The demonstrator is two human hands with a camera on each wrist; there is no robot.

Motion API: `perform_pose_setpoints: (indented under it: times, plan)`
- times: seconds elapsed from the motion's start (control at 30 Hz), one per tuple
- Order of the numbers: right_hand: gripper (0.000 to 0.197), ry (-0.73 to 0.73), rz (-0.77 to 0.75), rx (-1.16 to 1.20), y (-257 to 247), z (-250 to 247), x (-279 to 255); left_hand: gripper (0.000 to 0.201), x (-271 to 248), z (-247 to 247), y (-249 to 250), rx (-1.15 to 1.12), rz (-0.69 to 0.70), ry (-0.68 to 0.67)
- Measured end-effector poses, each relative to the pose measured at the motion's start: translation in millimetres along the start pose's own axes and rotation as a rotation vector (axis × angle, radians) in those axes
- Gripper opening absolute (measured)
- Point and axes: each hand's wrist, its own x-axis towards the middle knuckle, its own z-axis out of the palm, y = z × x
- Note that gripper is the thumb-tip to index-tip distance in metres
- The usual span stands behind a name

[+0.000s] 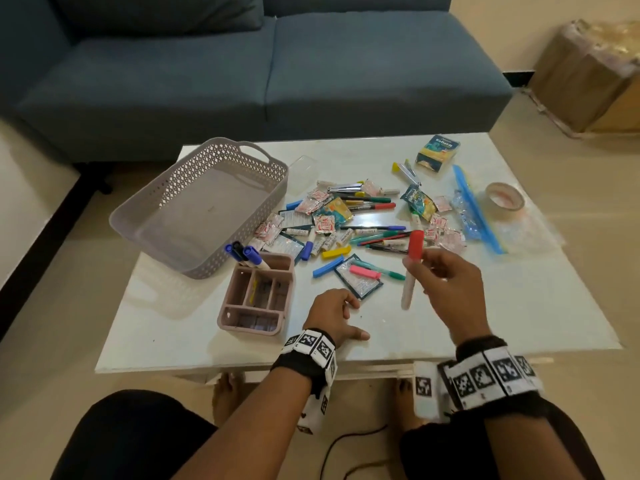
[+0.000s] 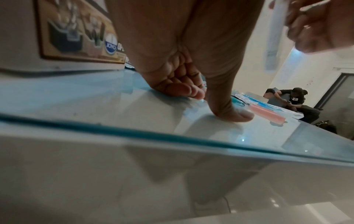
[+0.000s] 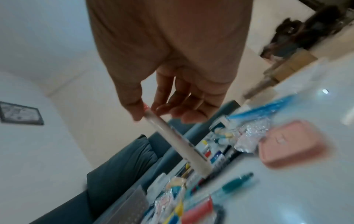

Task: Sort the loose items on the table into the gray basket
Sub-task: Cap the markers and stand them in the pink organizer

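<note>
Right hand (image 1: 446,289): pinches red-capped white marker (image 1: 411,271), raised above desk (image 1: 519,306), near right. Left hand (image 1: 334,315): fingers loosely curled, holding nothing, resting on desk, near centre. Gray basket (image 1: 204,206): far left, beside pink organizer (image 1: 258,292). Loose pens and sachets (image 1: 363,230): centre.

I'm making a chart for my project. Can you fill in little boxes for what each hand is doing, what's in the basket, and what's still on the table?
right hand: holds a red-capped marker above the table, pinched between thumb and fingers
left hand: rests on the table, fingers loosely curled, holding nothing
gray basket: looks empty
pink organizer: holds three markers, two blue-capped and one black-capped
still on the table: a pile of pens, markers and sachets, a roll of tape, a blue-and-yellow box
</note>
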Motion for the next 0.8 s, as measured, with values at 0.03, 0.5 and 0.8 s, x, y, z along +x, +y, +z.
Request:
perform_pose_setpoints:
  times: [0.03,0.5,0.8]
  plan:
    - [0.013,-0.002,0.047,0.047,5.1,-1.2,-5.3,0.055,-0.3,0.9,1.2,0.027,-0.001,-0.008]
    - [0.022,0.068,0.194,0.289,25.8,6.0,57.2,0.053,214.2,-148.1,92.2,0.851,-0.039,-0.046]
    - [0.022,0.164,0.207,0.318,48.4,-13.1,85.7,0.115,227.7,-125.9,75.2,1.033,-0.147,-0.259]
